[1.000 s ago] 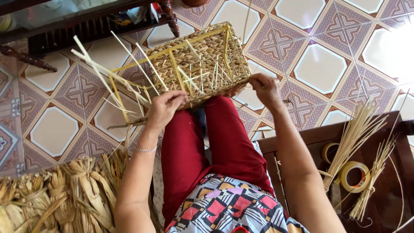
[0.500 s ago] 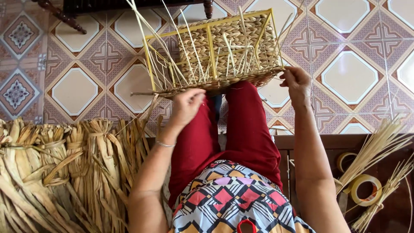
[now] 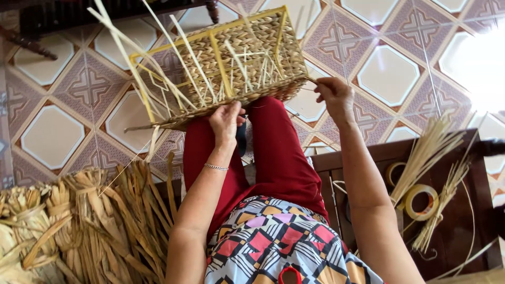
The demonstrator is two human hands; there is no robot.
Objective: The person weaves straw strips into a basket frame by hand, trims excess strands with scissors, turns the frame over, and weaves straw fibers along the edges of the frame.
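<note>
A half-woven straw basket on a yellow wire frame rests on my knees in red trousers, with loose pale strands sticking up from it. My left hand grips the basket's near woven edge at the middle. My right hand pinches a thin straw strand at the basket's right corner. A thin bracelet circles my left wrist.
Bundles of dried flat leaves lie at lower left. At right, a dark wooden seat holds thin straw bunches and rolls of tape. Patterned floor tiles lie beyond, with dark furniture legs at the top.
The basket has tilted and shifted on my knees as the view moved. My left hand slid along the near edge; my right hand stayed at the right corner.
</note>
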